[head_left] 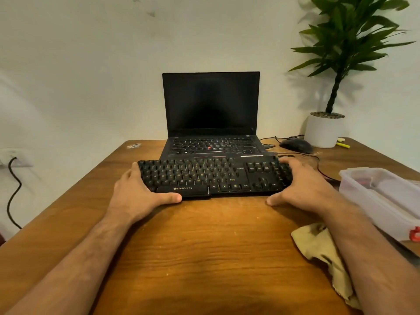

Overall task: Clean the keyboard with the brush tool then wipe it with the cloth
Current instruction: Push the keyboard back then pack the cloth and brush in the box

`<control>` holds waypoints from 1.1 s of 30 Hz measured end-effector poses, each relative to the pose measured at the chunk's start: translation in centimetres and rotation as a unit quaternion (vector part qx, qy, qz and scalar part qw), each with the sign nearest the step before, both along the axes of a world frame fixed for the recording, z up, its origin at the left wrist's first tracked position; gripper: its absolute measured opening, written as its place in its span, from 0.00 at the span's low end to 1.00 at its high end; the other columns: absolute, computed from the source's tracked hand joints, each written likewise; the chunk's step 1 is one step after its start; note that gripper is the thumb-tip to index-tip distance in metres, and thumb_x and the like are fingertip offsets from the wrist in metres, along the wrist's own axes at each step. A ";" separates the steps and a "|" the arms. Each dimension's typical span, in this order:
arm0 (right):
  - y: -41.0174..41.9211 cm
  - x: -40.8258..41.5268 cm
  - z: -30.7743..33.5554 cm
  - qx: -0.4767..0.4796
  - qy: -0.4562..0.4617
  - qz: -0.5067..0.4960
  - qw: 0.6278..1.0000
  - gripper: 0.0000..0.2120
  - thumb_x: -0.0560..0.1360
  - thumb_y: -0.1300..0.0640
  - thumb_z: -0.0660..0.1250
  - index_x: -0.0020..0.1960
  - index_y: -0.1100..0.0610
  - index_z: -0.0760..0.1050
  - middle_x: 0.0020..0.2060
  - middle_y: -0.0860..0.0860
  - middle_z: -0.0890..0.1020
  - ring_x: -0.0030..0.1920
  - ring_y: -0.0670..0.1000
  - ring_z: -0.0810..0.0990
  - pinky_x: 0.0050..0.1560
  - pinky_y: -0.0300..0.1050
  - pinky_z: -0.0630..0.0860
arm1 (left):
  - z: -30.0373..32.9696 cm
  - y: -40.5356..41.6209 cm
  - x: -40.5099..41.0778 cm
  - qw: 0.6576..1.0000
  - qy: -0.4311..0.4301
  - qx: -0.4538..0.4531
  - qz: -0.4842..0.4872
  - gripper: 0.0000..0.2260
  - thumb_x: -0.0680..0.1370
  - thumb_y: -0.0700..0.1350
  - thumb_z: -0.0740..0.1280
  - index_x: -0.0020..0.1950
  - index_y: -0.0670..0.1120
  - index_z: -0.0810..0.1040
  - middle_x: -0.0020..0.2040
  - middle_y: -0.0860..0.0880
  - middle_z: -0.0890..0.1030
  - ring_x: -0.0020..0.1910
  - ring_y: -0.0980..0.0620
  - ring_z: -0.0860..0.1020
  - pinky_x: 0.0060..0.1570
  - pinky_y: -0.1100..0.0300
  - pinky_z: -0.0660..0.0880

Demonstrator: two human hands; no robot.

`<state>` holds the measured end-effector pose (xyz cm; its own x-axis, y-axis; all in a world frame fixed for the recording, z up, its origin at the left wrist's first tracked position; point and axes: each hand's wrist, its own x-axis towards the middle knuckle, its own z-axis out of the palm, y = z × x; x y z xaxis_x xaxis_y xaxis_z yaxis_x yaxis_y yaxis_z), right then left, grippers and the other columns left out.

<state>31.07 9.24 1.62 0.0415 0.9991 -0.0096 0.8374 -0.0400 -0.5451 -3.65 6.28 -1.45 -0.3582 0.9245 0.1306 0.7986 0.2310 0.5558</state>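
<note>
A black Zebronics keyboard [213, 176] lies across the middle of a wooden table [204, 246], its far edge resting against or overlapping the near lip of an open black laptop [211, 114] whose screen is dark. The left hand [138, 194] grips the keyboard's left end, thumb stretched along the near edge below the space bar, the other fingers wrapped round the far left corner and mostly hidden. The right hand [300, 183] holds the right end, fingers curled over the number-pad corner, thumb lying on the table just beside the near edge.

A crumpled yellow cloth [318, 248] lies on the near right of the table, partly under the right forearm. Right of it sits a translucent plastic container [381, 196] with a red clasp (its contents are too blurred to make out). Farther back on the right are a black mouse [296, 145] with its cable, a potted plant in a white pot [322, 130], and a small yellow object [343, 145] beside the pot. A black cord [13, 189] hangs from a wall socket at far left.
</note>
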 end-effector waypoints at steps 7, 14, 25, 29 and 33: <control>0.1 0.1 -0.1 0.053 -0.006 -0.005 0.999 0.44 0.69 0.53 0.80 0.77 0.44 0.61 0.75 0.55 0.66 0.73 0.58 0.67 0.71 0.56 0.67 | -0.4 0.6 -0.1 1.000 -0.002 0.008 0.001 0.69 0.47 0.75 0.74 0.81 0.44 0.55 0.78 0.42 0.65 0.76 0.40 0.64 0.73 0.40 0.65; 0.3 0.6 -0.1 0.066 0.011 -0.019 0.998 0.41 0.70 0.46 0.78 0.77 0.46 0.62 0.75 0.55 0.67 0.73 0.57 0.68 0.71 0.55 0.67 | -0.8 0.3 -0.2 1.000 -0.008 0.017 0.001 0.68 0.51 0.74 0.73 0.82 0.44 0.53 0.79 0.41 0.63 0.77 0.39 0.63 0.74 0.40 0.64; 0.9 0.7 -0.5 0.063 0.009 -0.036 0.997 0.40 0.70 0.49 0.79 0.77 0.47 0.63 0.75 0.56 0.67 0.74 0.58 0.67 0.71 0.56 0.67 | -0.9 0.5 -0.5 1.000 0.001 0.013 0.004 0.68 0.49 0.77 0.72 0.81 0.44 0.56 0.77 0.41 0.65 0.75 0.40 0.65 0.73 0.40 0.66; 0.8 0.8 -0.6 0.060 0.011 -0.040 0.997 0.39 0.70 0.49 0.78 0.77 0.48 0.64 0.75 0.56 0.67 0.74 0.58 0.67 0.70 0.56 0.68 | -0.9 0.4 -0.5 1.000 -0.004 0.012 0.006 0.68 0.48 0.77 0.72 0.81 0.44 0.56 0.77 0.41 0.66 0.75 0.40 0.65 0.73 0.40 0.66; 0.8 0.8 -0.6 0.059 0.014 -0.043 0.997 0.39 0.70 0.49 0.79 0.76 0.48 0.65 0.74 0.56 0.68 0.73 0.58 0.67 0.70 0.56 0.68 | -0.8 0.3 -0.4 1.000 -0.009 0.015 0.009 0.68 0.49 0.76 0.72 0.81 0.44 0.55 0.77 0.41 0.65 0.75 0.40 0.64 0.73 0.40 0.66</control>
